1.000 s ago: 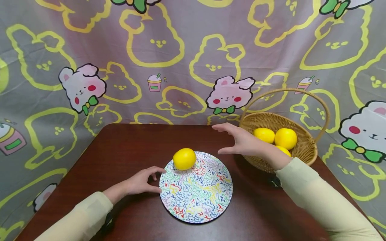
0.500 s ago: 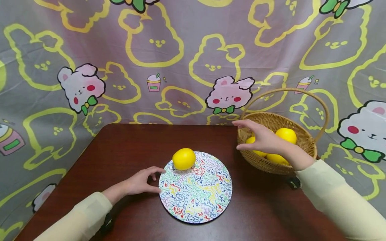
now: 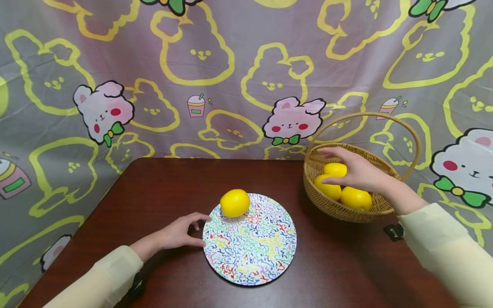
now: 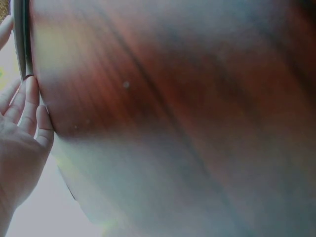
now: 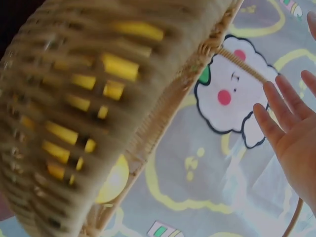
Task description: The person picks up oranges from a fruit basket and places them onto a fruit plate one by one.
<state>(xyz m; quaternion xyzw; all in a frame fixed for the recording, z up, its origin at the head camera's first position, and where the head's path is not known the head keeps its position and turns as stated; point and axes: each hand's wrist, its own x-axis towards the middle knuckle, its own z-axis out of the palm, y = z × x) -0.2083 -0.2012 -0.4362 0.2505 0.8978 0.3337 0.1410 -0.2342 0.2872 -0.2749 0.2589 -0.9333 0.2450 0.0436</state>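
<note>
A round plate [image 3: 250,252] with a multicoloured squiggle pattern lies on the table, and one yellow lemon [image 3: 235,203] sits on its far left part. My left hand [image 3: 175,233] rests at the plate's left rim, thumb and fingers spread; the left wrist view shows its fingers [image 4: 30,101] nearly straight along the edge. Over the wicker basket [image 3: 335,212] hovers my right hand [image 3: 360,171], thumb and fingers apart and holding nothing. Three lemons [image 3: 327,187] show in the basket beneath it. Through the weave, yellow patches [image 5: 121,67] appear in the right wrist view.
The basket's tall arched handle [image 3: 414,137] rises behind my right hand. Brown table surface [image 3: 173,184] surrounds the plate. A cartoon-printed curtain [image 3: 231,64] hangs behind the table and along its sides.
My right hand has moved rightward from beside the basket to above its opening, bringing more of the lemons there into sight. The left hand, plate and lemon on it have stayed put.
</note>
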